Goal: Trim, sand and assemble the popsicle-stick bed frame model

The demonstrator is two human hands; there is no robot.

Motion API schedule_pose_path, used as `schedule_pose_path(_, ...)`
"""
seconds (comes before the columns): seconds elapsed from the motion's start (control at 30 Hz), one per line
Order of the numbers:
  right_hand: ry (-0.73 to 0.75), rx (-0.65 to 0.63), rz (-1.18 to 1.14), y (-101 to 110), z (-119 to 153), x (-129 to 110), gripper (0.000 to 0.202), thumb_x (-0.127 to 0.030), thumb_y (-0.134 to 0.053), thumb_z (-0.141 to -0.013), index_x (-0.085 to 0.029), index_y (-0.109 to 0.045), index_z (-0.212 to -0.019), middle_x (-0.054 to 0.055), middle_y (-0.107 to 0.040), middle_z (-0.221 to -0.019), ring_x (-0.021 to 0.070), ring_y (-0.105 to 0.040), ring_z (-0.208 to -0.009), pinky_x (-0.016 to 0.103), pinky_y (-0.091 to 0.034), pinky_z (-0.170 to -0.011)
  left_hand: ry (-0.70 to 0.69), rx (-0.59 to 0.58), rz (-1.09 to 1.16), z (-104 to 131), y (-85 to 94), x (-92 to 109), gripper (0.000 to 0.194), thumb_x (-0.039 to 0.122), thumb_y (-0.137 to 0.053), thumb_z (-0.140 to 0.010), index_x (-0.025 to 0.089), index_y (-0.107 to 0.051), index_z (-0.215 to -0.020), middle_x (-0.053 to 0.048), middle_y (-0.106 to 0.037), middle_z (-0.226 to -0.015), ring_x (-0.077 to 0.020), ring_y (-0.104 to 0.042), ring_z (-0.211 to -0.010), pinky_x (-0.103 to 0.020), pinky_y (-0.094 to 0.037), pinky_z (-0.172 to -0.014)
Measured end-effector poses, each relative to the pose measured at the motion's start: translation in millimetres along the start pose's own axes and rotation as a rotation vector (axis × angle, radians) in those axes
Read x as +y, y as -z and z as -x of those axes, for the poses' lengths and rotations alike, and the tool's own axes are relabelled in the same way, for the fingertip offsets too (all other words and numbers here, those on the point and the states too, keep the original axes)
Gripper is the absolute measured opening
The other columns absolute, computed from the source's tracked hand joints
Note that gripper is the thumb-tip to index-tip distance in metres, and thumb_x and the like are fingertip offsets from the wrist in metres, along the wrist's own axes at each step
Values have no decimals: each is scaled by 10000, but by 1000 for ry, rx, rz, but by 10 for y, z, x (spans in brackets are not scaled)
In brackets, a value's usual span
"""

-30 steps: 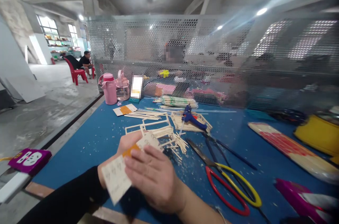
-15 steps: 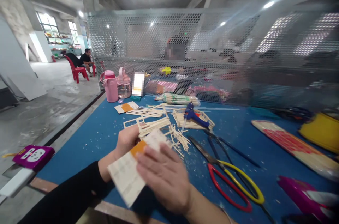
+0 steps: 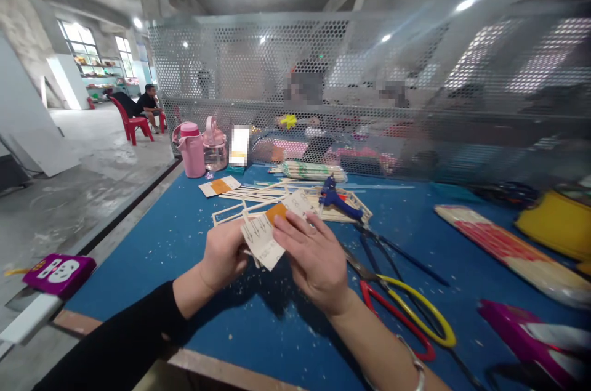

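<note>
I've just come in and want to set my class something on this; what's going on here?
At a blue table, a person's right hand has its fingers over a printed card with an orange band. The left hand is curled at the card's near-left edge; what it holds is mostly hidden. Thin wooden sticks and a blue glue gun lie beyond.

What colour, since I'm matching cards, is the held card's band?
The band is orange, clearest in the head view.
</note>
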State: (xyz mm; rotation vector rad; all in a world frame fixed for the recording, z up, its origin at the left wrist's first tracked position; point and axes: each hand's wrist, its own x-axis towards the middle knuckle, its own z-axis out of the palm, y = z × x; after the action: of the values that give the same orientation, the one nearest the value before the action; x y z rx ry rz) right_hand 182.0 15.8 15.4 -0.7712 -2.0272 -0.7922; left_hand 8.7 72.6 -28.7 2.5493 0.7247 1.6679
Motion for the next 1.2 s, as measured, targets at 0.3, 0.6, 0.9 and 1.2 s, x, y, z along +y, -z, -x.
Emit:
schedule_pose_path(0.3, -660, 323, -275, 61, 127, 104, 143, -162, -544, -801, -216, -645, -887, 34, -723, -822, 188, -656, -871, 343, -447, -877, -136, 33, -419, -137, -3, -280, 269, 58, -408, -869, 150, -615, -1014, -88, -722, -979, -190, -664, -951, -314, -528, -793)
schedule_pose_path(0.6, -1576, 437, -941, -324, 282, 558, 145, -313, -619, -697, -183, -558, -715, -10, -603, -548, 190, -617, -581, 342, -515, -623, 257, -487, -554, -299, -385, 265, 189, 138, -515, -822, 140, -579, -1000, -129, -678, -955, -276, -613, -931, -445, -467, -812)
schedule_pose_path(0.9, -1842, 425, -1340, -367, 338, 612, 160, -145, -431, -830, -181, -584, -859, 26, -704, -636, 204, -695, -672, 385, -572, -701, 339, -898, -342, -379, -158, 250, 537, 432, -320, -921, 115, -362, -1353, -180, -339, -1466, -334, -295, -1351, -538, -287, -1044)
schedule_pose_path(1.2, -1886, 357, -1457, -337, 419, 705, 185, -187, -451, -834, -174, -625, -894, 50, -729, -691, 229, -704, -747, 402, -564, -739, 345, -867, -357, -275, -287, 119, 756, 604, -264, -881, 57, -318, -1399, -218, -256, -1491, -398, -224, -1368, -592, -206, -1062)
